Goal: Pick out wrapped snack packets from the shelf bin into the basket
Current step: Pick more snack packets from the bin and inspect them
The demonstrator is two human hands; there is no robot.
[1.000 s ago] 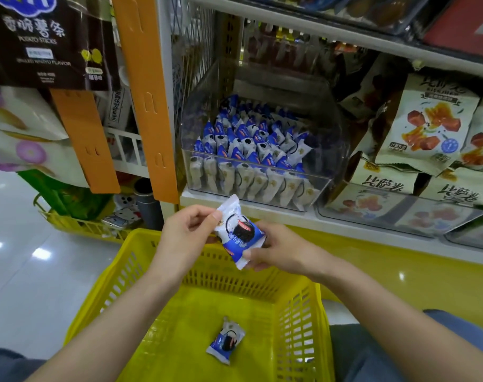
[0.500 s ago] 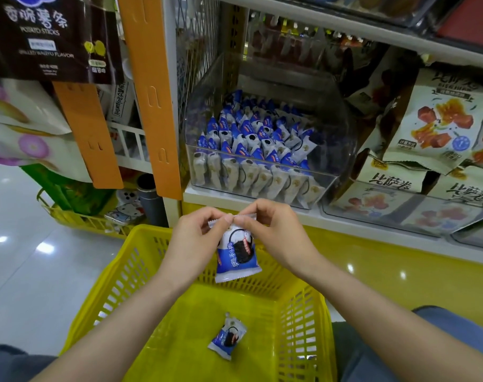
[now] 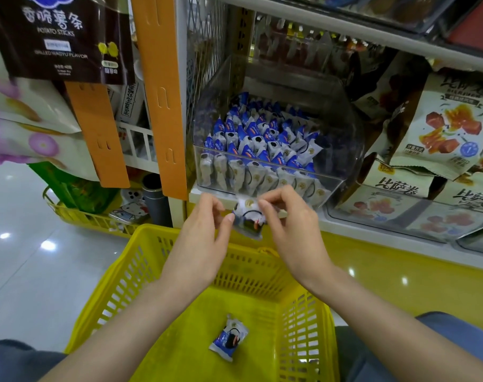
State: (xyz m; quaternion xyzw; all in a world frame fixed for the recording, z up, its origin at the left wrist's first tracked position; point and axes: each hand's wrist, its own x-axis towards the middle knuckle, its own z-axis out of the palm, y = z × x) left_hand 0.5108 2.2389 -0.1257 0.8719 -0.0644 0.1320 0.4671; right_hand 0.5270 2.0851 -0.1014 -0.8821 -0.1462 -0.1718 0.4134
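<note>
While both hands meet over the far rim of the basket (image 3: pixel 251 268), they share one snack packet (image 3: pixel 248 220) between them. The left hand (image 3: pixel 204 244) pinches the packet's left edge with thumb and forefinger; the right hand (image 3: pixel 292 232) pinches its top edge, with the remaining fingers curled. The packet hangs in the air, white at the top and dark below, and is blurred, so its print cannot be read. It is clear of the basket and sits just in front of the shelf edge (image 3: pixel 372 224).

Below the hands, the yellow plastic basket has slotted walls. A second packet (image 3: pixel 229 336), blue and white, lies flat on its floor near the right wall.

Behind the hands, a clear bin (image 3: pixel 342 150) stands on the shelf, holding rows of matching packets (image 3: pixel 262 144) standing on end. To the right of the bin are larger pale snack bags (image 3: pixel 450 128). An orange upright post (image 3: pixel 157 92) stands at the left of the bin, and a dark bag (image 3: pixel 58 37) marked "Potato Sticks" hangs beyond it. Another yellow basket (image 3: pixel 80 216) rests on the glossy floor (image 3: pixel 27 257) at the left.
</note>
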